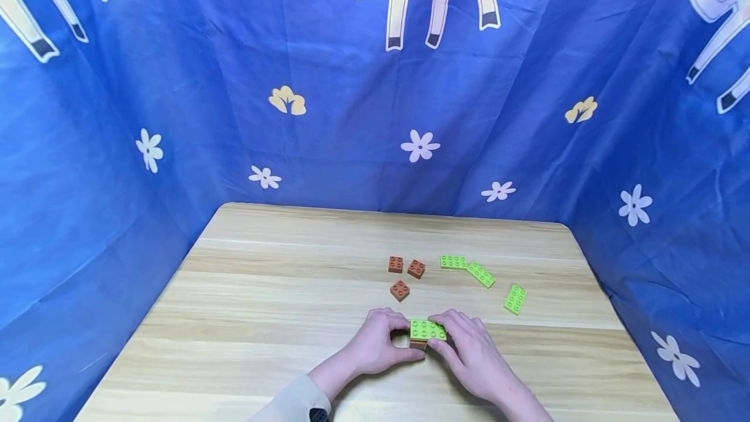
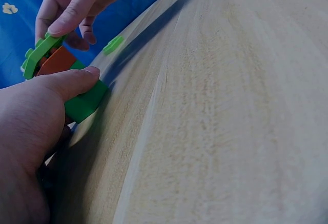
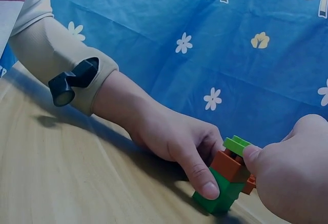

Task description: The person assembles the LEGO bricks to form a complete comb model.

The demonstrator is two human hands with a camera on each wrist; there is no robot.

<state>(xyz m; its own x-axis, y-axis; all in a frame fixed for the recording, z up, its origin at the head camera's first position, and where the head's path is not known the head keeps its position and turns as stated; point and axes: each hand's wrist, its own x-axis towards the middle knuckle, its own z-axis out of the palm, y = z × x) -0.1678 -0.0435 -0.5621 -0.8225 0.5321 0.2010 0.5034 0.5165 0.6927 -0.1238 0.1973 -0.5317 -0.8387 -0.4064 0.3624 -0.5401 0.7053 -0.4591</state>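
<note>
A small stack of toy building bricks stands at the front middle of the table. Green bricks [image 3: 225,202] form its base, with a brown brick [image 3: 229,167] above them. A lime eight-stud plate [image 1: 426,329] lies on top, and brown studs show beneath it in the right wrist view. My left hand [image 1: 377,345] grips the stack low down, thumb on the near side. With thumb and fingers my right hand [image 1: 473,355] pinches the right end of the lime plate. The fingers hide part of the stack.
Behind the stack lie brown four-stud bricks, one of them the nearest brown brick [image 1: 400,290]. Further right are more lime plates, including a lone lime plate [image 1: 515,299]. A blue patterned curtain [image 1: 351,161] surrounds the wooden table [image 1: 263,292].
</note>
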